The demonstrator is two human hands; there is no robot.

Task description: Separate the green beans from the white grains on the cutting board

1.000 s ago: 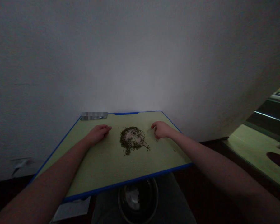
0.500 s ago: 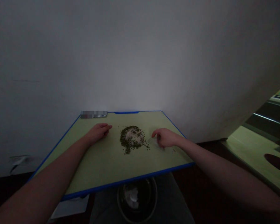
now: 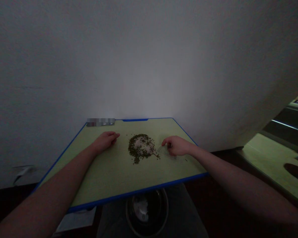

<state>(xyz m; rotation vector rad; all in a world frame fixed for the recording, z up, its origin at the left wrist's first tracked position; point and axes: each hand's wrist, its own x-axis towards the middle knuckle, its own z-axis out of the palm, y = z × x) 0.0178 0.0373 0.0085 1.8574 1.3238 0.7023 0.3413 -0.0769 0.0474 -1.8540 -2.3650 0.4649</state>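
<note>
A small heap of dark green mung beans [image 3: 136,148] mixed with a white granular substance [image 3: 141,144] lies in the middle of a pale green board [image 3: 109,178] with a blue edge. My left hand [image 3: 105,140] rests on the board left of the heap, its fingers curled and holding nothing. My right hand [image 3: 177,146] is right of the heap, and its fingers grip a thin transparent plastic piece [image 3: 164,150]. Its exact shape is partly hidden by the fingers. The piece's edge lies close to the heap's right side.
A blurred flat object [image 3: 100,122] lies at the board's far left corner, against a white wall [image 3: 149,66]. Below the near edge sits a dark bowl [image 3: 147,211] holding something white. A sheet of paper [image 3: 75,219] lies lower left. A green reflection [image 3: 270,158] shows at right.
My right hand has moved toward me and slightly right, carrying the transparent piece with it. My left hand and the heap have barely moved.
</note>
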